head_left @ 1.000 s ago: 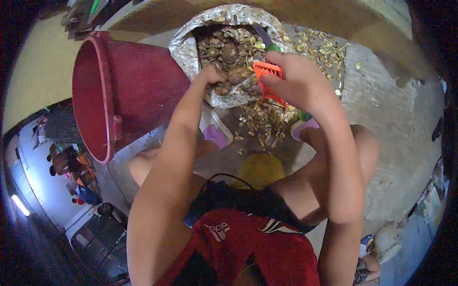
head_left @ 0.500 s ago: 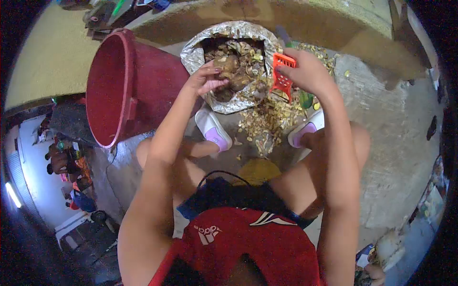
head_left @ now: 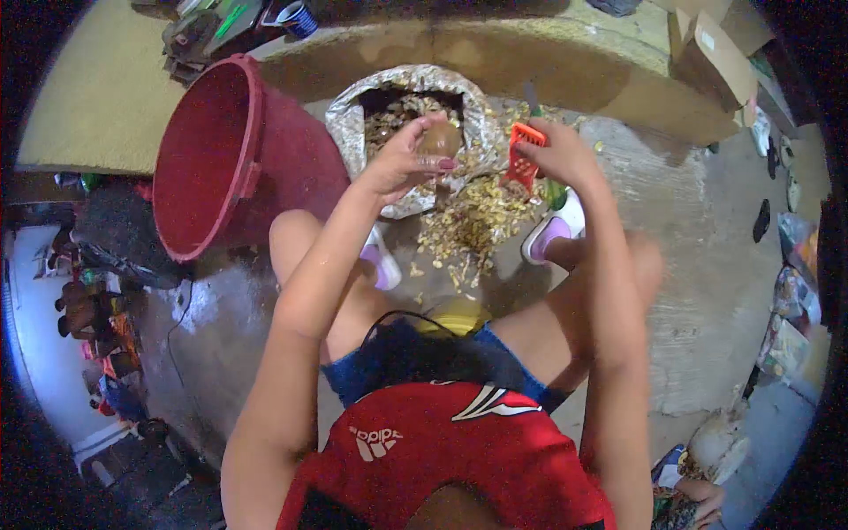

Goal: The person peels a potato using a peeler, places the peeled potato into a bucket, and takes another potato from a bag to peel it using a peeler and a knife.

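Left hand: your left hand [head_left: 393,166] is curled round a brown piece [head_left: 440,143], fingers spread to its width, raised over the sack's near edge.
Right hand: your right hand [head_left: 564,155] grips an orange slotted tool [head_left: 525,157]; a knife [head_left: 531,93] juts out on its far side.
Done: pale scraps [head_left: 468,231] litter the floor between your shoes and right of the sack, suggesting considerable work completed.
Left: the held piece looks unfinished; remaining count cannot be told.
Sack: the white sack [head_left: 343,132] gapes towards you, brown matter and scraps inside.
Red tub: the red tub [head_left: 300,168] leans at left; its inner wall shows.
Yellow container: the yellow container [head_left: 455,316] sits between your legs, contents hidden.
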### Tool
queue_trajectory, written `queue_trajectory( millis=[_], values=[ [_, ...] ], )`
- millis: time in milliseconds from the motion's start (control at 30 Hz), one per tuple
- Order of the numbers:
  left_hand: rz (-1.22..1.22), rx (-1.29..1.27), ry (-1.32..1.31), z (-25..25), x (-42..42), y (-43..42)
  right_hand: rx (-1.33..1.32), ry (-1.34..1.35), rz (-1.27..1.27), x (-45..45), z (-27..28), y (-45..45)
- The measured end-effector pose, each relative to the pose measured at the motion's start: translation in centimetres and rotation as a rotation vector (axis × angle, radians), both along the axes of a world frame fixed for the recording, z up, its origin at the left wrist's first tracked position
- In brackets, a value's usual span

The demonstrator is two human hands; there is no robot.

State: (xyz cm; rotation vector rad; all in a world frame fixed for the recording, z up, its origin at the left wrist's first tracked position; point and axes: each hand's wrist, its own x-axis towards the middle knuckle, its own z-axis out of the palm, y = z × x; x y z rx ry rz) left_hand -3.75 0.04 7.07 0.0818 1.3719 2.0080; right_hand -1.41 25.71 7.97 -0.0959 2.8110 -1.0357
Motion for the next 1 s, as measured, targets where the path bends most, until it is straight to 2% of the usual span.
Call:
queue_trajectory(
  millis=[67,100,167,233,267,300,400,433,533,600,700,900,1000],
  values=[
    [0.022,-0.042,-0.038,-0.3,0.0,0.7,-0.214,-0.093,-0.061,-0.1,-1.7,0.3],
    [0.007,0.014,-0.089,-0.8,-0.5,0.8,-0.316,-0.054,-0.038,-0.6,-2.9,0.4],
    [-0.022,0.114,-0.209,-2.1,-1.4,0.8,-0.278,-0.078,-0.070,-1.6,-5.2,0.8],
    [-0.011,-0.077,0.022,-3.1,-1.9,1.4,-0.252,-0.043,-0.070,-3.0,-4.9,0.9],
    [-0.009,-0.168,0.137,-3.8,-2.1,1.6,-0.322,-0.036,-0.092,-3.6,-4.9,1.2],
    [0.029,-0.162,0.121,-4.6,-2.3,1.8,-0.392,-0.031,-0.112,-4.1,-5.1,1.4],
    [-0.047,-0.448,0.363,-4.8,-3.2,2.1,-0.568,-0.148,-0.239,-4.8,-5.0,1.8],
    [-0.034,-0.515,0.332,-3.9,-3.0,2.7,-0.645,-0.126,-0.284,-5.2,-5.1,2.3],
    [-0.024,-0.419,0.233,-4.7,-3.1,2.5,-0.887,-0.207,-0.393,-5.4,-3.9,1.9],
    [-0.040,-0.177,0.079,-4.6,-2.8,1.9,-1.018,-0.309,-0.412,-5.5,-4.0,2.0],
    [-0.031,0.025,0.039,-4.6,-2.2,1.3,-1.013,-0.327,-0.434,-5.4,-4.0,1.1],
    [-0.060,0.026,-0.004,-4.2,-1.7,0.1,-1.000,-0.344,-0.372,-5.2,-4.0,-0.1],
    [0.060,0.130,-0.225,-3.1,-1.7,-0.1,-1.005,-0.354,-0.367,-5.5,-4.4,-0.2]
  ],
)
